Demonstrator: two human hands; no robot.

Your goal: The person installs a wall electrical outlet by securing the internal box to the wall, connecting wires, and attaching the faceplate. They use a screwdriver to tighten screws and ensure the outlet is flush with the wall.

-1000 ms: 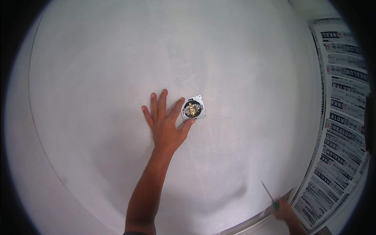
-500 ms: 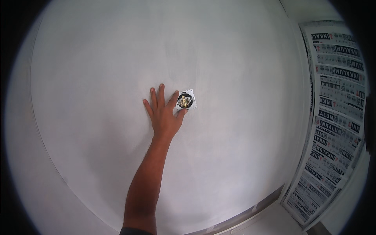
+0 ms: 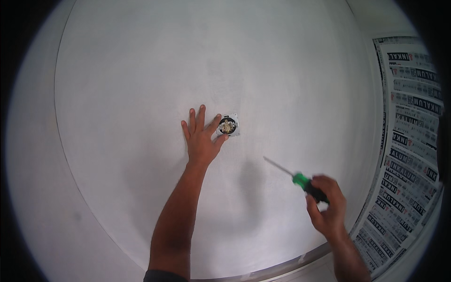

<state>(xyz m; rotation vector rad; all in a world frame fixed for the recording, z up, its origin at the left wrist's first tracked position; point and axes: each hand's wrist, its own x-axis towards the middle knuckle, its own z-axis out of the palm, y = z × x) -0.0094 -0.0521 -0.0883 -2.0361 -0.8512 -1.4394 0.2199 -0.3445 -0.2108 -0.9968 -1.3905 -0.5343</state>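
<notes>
A wall socket (image 3: 228, 126) without its cover is set at the middle of the pale wall, with its metal contacts and light mounting frame bare. My left hand (image 3: 202, 144) lies against the wall beside it. Thumb and index finger hold the frame at its left side, while the other fingers spread out on the wall. Lower right, my right hand (image 3: 331, 209) grips a screwdriver (image 3: 302, 180) by its green and black handle. Its thin shaft slants up and left toward the socket, with the tip well apart from it.
The pale wall (image 3: 141, 84) fills most of the view. On the right, a window or door panel (image 3: 408, 115) is covered with printed protective film. A dark strip (image 3: 300, 260) runs along the wall's foot, above a light floor (image 3: 307, 272).
My right hand has come into view at the lower right with the screwdriver. My left hand stays on the socket; the whole view has shifted slightly.
</notes>
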